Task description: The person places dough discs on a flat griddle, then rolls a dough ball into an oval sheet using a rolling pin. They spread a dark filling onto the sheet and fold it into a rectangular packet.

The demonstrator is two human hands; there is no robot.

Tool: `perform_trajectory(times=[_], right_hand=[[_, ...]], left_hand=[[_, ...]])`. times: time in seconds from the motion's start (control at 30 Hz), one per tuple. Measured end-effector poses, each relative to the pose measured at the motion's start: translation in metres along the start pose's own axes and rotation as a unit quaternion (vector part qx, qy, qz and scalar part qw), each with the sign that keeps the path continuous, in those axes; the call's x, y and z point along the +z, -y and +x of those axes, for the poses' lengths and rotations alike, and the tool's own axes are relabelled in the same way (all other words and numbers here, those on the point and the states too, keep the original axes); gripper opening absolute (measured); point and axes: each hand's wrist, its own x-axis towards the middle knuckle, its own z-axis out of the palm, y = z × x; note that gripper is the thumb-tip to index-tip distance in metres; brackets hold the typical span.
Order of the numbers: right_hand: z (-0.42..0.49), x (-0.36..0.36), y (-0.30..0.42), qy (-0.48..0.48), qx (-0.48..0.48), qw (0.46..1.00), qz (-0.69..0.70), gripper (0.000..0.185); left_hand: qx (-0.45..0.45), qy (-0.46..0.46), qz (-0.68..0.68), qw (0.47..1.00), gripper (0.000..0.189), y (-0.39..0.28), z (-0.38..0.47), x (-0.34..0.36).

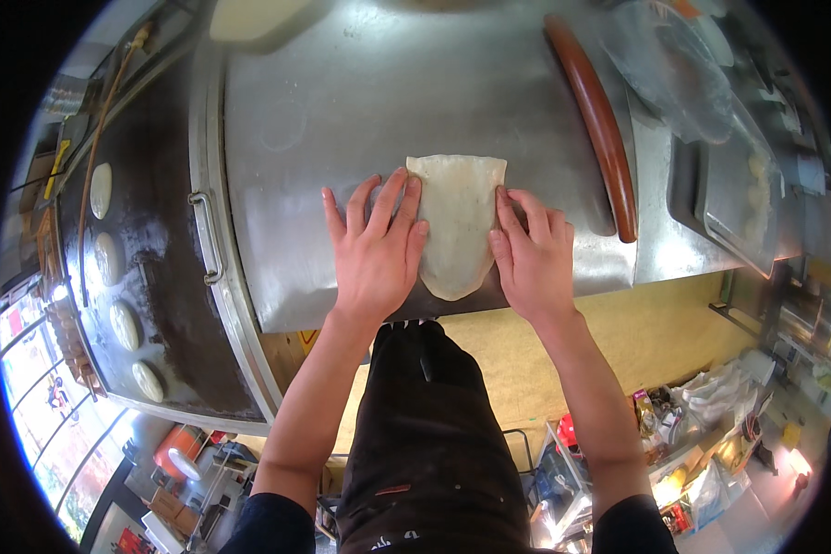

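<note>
A flattened sheet of pale dough [459, 221], straight across its far end and rounded at its near end, lies on the stainless steel worktop [305, 131] close to the front edge. My left hand [376, 249] holds the dough's left edge with index fingertip and thumb, its other fingers spread over the steel. On the opposite side, my right hand [537, 256] has the right edge at its thumb and index finger, with the remaining fingers curled. The undersides of the fingertips are hidden.
To the right lies a reddish-brown rolling pin [595, 124], beyond it a metal tray [734, 187] and clear plastic bag [672, 76]. At left, several dough pieces [124, 325] rest on a dark griddle [173, 291], beside a metal handle [208, 239]. More dough [256, 17] sits at the far edge.
</note>
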Motion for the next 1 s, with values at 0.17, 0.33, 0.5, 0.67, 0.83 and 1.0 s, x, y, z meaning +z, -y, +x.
perform_trajectory(times=[0.17, 0.33, 0.5, 0.67, 0.83, 1.0], right_hand=[[0.008, 0.000, -0.001, -0.002, 0.012, 1.000, 0.014, 0.045], [0.016, 0.001, -0.003, -0.016, 0.014, 1.000, 0.018, 0.043], [0.024, 0.001, -0.007, -0.001, 0.008, 1.000, -0.010, 0.044], [0.030, 0.002, -0.013, -0.006, 0.000, 1.000, -0.005, 0.046], [0.039, 0.002, -0.019, 0.005, -0.011, 1.000, -0.017, 0.046], [0.040, -0.011, -0.020, 0.035, -0.020, 0.999, -0.015, 0.049]], left_hand=[[-0.003, -0.010, -0.013, 1.000, 0.044, 0.003, 0.006, -0.001], [0.010, -0.008, 0.012, 1.000, 0.044, 0.008, 0.013, 0.000], [0.012, -0.014, 0.009, 1.000, 0.044, 0.010, 0.023, -0.001], [0.029, -0.017, -0.003, 0.999, 0.046, 0.019, 0.032, -0.002], [0.061, 0.015, 0.004, 0.998, 0.050, 0.029, 0.040, -0.002], [0.093, 0.060, 0.020, 0.994, 0.056, 0.036, 0.041, -0.014]])
